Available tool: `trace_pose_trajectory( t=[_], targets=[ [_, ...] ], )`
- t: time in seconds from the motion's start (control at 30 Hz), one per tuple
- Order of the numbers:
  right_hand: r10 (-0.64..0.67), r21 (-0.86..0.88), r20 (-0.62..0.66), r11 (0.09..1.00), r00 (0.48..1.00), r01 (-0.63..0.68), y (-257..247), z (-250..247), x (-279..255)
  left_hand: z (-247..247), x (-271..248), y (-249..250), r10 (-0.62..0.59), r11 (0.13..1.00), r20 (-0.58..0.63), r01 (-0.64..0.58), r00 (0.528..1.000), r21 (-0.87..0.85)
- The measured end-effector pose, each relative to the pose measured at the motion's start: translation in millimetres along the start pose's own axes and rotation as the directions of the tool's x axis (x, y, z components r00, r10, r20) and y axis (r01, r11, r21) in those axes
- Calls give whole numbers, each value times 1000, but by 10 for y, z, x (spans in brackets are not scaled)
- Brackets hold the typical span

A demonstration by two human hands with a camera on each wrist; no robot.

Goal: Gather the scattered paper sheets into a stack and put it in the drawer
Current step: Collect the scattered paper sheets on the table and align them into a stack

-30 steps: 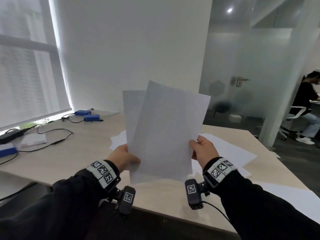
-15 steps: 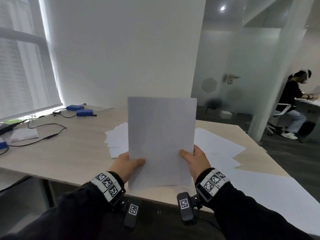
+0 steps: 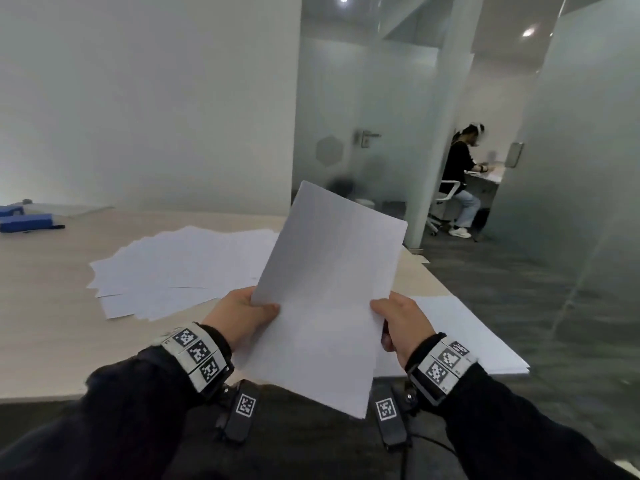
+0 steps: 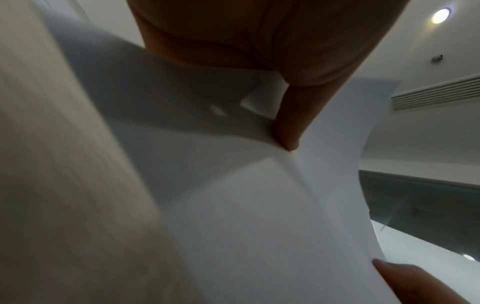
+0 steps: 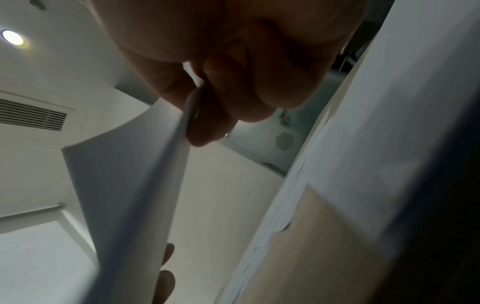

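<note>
Both the left hand [image 3: 242,315] and right hand [image 3: 401,322] still pinch the paper stack [image 3: 329,292], now tilted rightward above the table [image 3: 45,306] edge.

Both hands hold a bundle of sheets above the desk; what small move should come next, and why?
Probably lower the held sheets onto the fanned pile to merge them: left hand and right hand pinch only some, and loose sheets remain on the desk.
</note>
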State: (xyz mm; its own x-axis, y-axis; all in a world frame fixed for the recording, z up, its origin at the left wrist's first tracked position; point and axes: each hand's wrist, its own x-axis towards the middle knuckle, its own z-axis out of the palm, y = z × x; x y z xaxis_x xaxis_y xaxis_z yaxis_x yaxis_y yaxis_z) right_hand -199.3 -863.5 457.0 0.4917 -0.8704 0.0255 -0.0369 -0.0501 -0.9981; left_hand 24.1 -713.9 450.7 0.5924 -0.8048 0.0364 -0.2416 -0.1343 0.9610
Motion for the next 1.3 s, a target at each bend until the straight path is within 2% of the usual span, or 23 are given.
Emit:
trace_pose_trajectory(
  t=[0.07,0.13,0.2,0.27,0.37,0.5,0.63,0.73,0.87,1.0,1.1,1.23,1.3],
  targets=[
    [40,21,-64,999,997,-38,92,-263,-9,219,62,56,23,999,34,-25,999,39],
    [86,86,-187,994,979,-70,191,-514,-41,425,122,74,51,997,19,-52,999,63],
    [149,178,-310,979,939,-97,284,-731,-82,607,129,70,56,992,-11,-55,998,111],
    [222,275,-399,955,890,-115,362,-903,-137,783,99,36,52,986,18,-54,998,160],
    [330,393,-436,907,837,-152,492,-1056,-183,1037,8,-52,63,967,121,-91,991,240],
    [388,442,-414,877,823,-191,652,-1090,-136,1317,-117,-66,95,898,220,-179,971,402],
    [396,397,-394,887,829,-235,674,-1002,-127,1472,-205,-49,135,760,283,-283,950,585],
    [389,343,-331,898,860,-275,641,-923,-175,1517,-202,-102,148,655,301,-321,942,684],
    [347,155,-315,937,883,-313,580,-919,-257,1523,-232,-140,193,581,313,-366,930,727],
    [319,-32,-356,935,878,-353,590,-976,-327,1526,-245,-139,202,557,314,-373,928,742],
    [236,-78,-371,956,898,-283,580,-970,-378,1519,-245,-135,187,565,317,-366,930,740],
    [93,-89,-266,989,960,-121,411,-788,-452,1497,-232,-113,145,603,337,-353,930,716],
    [63,-71,-192,994,979,-78,288,-658,-433,1454,-202,-81,93,660,363,-330,927,675]
  ],
)
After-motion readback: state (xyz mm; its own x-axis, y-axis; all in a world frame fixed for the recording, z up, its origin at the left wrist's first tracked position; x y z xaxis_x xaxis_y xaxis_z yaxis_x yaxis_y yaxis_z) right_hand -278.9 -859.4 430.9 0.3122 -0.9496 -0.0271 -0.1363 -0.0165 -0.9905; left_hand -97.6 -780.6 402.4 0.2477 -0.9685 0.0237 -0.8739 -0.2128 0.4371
